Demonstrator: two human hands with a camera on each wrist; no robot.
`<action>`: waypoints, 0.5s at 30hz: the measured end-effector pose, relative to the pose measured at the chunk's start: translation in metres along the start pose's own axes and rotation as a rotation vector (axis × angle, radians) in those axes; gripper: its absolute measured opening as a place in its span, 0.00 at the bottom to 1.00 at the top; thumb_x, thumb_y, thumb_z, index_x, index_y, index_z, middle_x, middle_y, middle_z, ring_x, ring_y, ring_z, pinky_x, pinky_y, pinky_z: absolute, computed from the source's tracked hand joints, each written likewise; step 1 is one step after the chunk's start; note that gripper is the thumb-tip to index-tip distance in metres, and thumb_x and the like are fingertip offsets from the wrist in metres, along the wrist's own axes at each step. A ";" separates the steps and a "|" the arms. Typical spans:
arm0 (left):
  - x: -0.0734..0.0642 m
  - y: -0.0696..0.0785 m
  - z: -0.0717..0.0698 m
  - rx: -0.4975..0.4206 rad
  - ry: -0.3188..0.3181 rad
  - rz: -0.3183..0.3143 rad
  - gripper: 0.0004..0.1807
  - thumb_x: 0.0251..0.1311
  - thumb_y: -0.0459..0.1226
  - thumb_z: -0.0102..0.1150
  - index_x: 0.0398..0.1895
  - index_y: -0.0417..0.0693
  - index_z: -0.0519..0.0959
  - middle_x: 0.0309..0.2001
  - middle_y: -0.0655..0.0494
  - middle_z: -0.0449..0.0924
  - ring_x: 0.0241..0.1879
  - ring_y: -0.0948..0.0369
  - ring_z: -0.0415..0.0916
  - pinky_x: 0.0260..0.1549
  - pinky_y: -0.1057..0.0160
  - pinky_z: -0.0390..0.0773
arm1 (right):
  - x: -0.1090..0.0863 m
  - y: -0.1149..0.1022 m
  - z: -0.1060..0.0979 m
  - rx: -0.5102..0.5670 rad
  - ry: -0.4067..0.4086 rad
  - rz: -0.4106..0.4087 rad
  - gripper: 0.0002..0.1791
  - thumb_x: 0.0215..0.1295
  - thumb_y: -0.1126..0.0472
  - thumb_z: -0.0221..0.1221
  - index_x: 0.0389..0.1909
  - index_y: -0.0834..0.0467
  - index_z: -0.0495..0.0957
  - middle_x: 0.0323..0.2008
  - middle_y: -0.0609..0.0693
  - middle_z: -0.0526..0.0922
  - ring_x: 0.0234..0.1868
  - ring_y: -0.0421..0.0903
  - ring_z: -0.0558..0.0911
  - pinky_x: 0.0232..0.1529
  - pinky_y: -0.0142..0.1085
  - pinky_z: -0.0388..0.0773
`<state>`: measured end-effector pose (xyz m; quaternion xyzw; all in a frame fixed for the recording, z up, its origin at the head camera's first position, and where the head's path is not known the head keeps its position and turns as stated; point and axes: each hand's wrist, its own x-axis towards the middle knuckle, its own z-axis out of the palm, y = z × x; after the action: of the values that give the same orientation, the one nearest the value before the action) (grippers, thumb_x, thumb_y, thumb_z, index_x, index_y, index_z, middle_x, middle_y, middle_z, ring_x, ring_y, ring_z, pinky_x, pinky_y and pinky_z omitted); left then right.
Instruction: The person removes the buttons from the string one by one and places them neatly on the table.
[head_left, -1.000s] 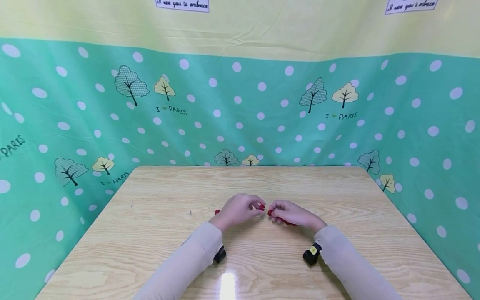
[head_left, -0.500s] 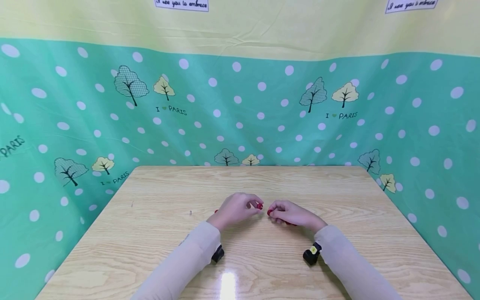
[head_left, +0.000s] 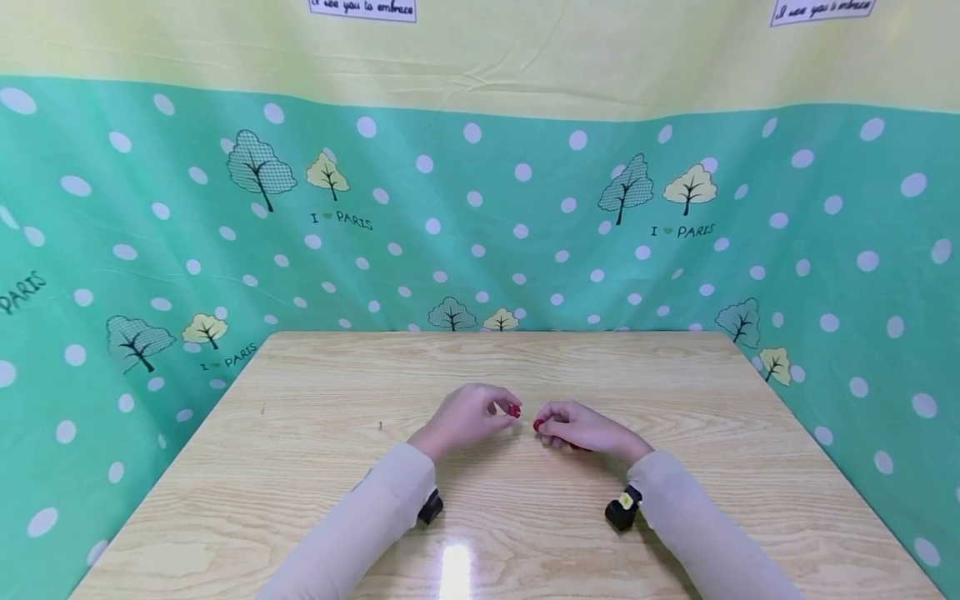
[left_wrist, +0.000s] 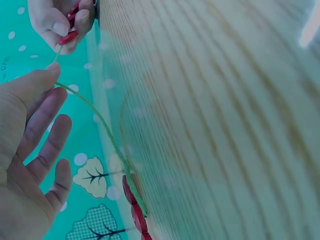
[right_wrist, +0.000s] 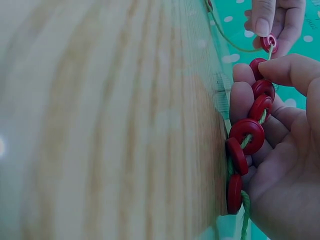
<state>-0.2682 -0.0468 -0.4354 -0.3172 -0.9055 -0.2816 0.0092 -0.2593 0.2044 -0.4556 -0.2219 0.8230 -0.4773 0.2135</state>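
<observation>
My left hand (head_left: 467, 417) pinches a small round red button (head_left: 514, 411) between thumb and fingertips. In the right wrist view that button (right_wrist: 270, 43) sits on a green cord (right_wrist: 228, 43), with the left hand's thumb against it. My right hand (head_left: 585, 429) holds several red buttons (right_wrist: 247, 136) strung on the same cord, its thumb and finger pinching the foremost button (right_wrist: 257, 68). A short gap of cord separates the two hands. Past the left hand, the cord (left_wrist: 102, 121) droops to more red buttons (left_wrist: 138, 217) at the table, hidden in the head view.
Both hands are over the middle of a wooden table (head_left: 300, 483). A green dotted cloth (head_left: 495, 200) hangs behind and at both sides. A tiny dark speck (head_left: 380, 426) lies left of the hands. Black wrist cameras (head_left: 621, 512) hang under the sleeves.
My left hand has drawn slightly left with its button, widening the gap between the hands. The right hand stays almost still. A red button beside the left wrist is now out of sight.
</observation>
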 end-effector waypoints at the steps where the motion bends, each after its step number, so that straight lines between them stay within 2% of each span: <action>1: 0.000 0.000 0.000 0.000 0.000 0.000 0.13 0.64 0.44 0.67 0.50 0.55 0.86 0.45 0.69 0.85 0.38 0.69 0.77 0.38 0.66 0.77 | 0.000 0.000 0.000 -0.001 0.000 0.000 0.14 0.77 0.56 0.53 0.49 0.63 0.77 0.36 0.51 0.81 0.33 0.46 0.77 0.29 0.32 0.73; 12: -0.004 -0.006 -0.008 -0.007 0.020 -0.005 0.13 0.64 0.44 0.67 0.51 0.55 0.86 0.46 0.68 0.85 0.40 0.64 0.80 0.41 0.63 0.77 | 0.000 0.000 0.000 0.011 -0.004 -0.007 0.13 0.77 0.56 0.53 0.48 0.62 0.77 0.36 0.51 0.82 0.34 0.46 0.77 0.30 0.33 0.74; 15: -0.005 -0.008 -0.012 0.006 0.018 -0.018 0.14 0.64 0.45 0.67 0.51 0.55 0.86 0.47 0.69 0.84 0.40 0.65 0.78 0.41 0.63 0.77 | 0.000 -0.001 0.000 0.010 -0.005 -0.006 0.13 0.77 0.56 0.53 0.48 0.63 0.76 0.36 0.51 0.82 0.34 0.46 0.77 0.31 0.33 0.75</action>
<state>-0.2704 -0.0608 -0.4301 -0.3066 -0.9090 -0.2819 0.0159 -0.2593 0.2041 -0.4545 -0.2246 0.8193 -0.4816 0.2154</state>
